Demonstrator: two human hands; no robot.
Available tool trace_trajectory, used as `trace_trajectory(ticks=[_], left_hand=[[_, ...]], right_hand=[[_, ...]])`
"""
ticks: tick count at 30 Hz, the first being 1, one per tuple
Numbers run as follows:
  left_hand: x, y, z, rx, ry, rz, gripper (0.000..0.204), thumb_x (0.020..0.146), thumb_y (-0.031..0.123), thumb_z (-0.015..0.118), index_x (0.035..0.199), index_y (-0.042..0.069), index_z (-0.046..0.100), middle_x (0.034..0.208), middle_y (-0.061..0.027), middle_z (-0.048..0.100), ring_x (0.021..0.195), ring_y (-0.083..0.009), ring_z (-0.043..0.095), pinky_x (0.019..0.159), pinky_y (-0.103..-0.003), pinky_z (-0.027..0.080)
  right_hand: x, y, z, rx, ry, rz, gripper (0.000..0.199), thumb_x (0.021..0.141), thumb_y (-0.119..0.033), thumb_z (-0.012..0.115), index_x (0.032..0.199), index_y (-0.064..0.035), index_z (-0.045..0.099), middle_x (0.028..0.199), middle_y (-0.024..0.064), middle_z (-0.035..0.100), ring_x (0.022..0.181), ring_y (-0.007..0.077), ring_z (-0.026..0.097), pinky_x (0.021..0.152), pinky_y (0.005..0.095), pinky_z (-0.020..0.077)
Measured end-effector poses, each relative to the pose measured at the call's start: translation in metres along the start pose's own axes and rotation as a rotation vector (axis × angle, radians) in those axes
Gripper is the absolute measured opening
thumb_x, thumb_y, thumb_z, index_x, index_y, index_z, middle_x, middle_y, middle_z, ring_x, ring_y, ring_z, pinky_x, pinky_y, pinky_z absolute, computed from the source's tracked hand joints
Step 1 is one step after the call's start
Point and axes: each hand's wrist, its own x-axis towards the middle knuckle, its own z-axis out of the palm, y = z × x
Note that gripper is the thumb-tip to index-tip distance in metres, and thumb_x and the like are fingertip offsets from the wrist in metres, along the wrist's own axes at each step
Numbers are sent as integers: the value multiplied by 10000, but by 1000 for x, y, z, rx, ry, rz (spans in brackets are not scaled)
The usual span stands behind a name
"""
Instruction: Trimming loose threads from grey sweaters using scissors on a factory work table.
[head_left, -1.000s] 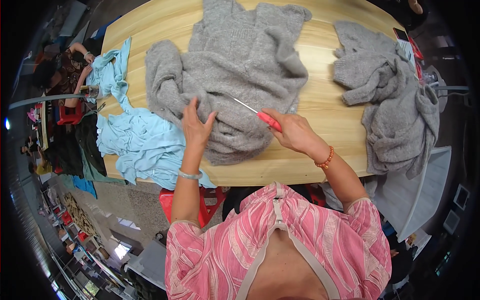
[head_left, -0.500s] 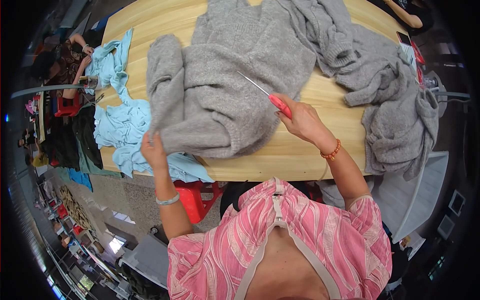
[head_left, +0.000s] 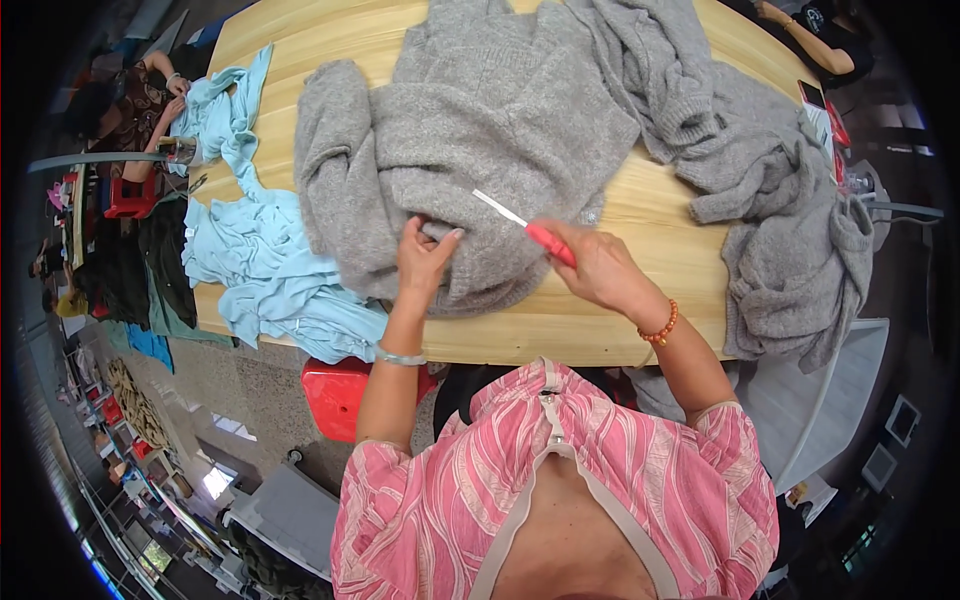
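A long pale wooden table (head_left: 620, 330) runs across the view, heaped with knitwear. On its near half the left hand (head_left: 425, 258) rests on a grey knitted sweater (head_left: 480, 150), fingers bent and pinched together into a fold of the knit near the lower hem, apparently to keep the cloth taut and steady. Just to the right, the right hand (head_left: 600, 270) is closed around the red handle of a small cutting tool (head_left: 528, 228), whose thin pale blade points left and far, toward the pinched fold; the tip lies over the knit, though whether it touches I cannot tell. The sweater lies spread flat, its hem close to the near table edge, one sleeve bunched at the left. Left of it a light blue garment (head_left: 260, 270) spills over the edge. To the right a second grey knit (head_left: 790, 230) is piled and hangs off the end. Bare wood shows between the two grey pieces, leaving room near the right hand.
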Motion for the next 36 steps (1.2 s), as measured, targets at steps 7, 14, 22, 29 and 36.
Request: trace_trajectory(ticks=[7, 14, 22, 29, 36], left_hand=[[-64, 25, 21, -763, -199, 1, 474, 813, 5, 672, 1235, 15, 456, 1055, -49, 583, 954, -125, 571, 821, -258, 479], [-79, -35, 21, -843, -165, -241, 342, 885, 50, 607, 1196, 27, 466, 1032, -56, 588, 992, -162, 572, 885, -306, 461], [-56, -30, 43, -811, 287, -128, 211, 834, 42, 685, 1012, 3, 579, 970, 6, 592, 864, -80, 522, 774, -225, 437], [-75, -53, 34, -525, 20, -66, 236, 833, 42, 675, 1045, 21, 575, 995, 7, 607, 828, -71, 536, 768, -223, 447], [-29, -21, -2, -655, -11, -226, 275, 871, 123, 652, 1119, 57, 553, 904, 22, 597, 754, -42, 530, 658, -220, 423]], right_hand=[[2, -9, -5, -73, -27, -1, 433, 823, -129, 596, 1249, -135, 519, 862, 191, 652, 808, 382, 629, 707, 454, 496], [-18, 7, -12, -152, -66, 79, 394, 845, -162, 601, 1231, -126, 526, 823, 196, 647, 771, 376, 628, 670, 455, 482], [-63, -15, -10, -241, -281, -63, 343, 835, -215, 629, 1149, -87, 572, 689, 181, 626, 650, 373, 618, 594, 457, 476], [-59, -25, -16, -235, -185, -48, 310, 831, -189, 619, 1114, -72, 572, 679, 182, 625, 652, 362, 624, 599, 454, 481], [-55, -21, -9, -131, -56, -69, 306, 838, -143, 597, 1134, -79, 553, 769, 172, 648, 764, 357, 631, 661, 455, 491]])
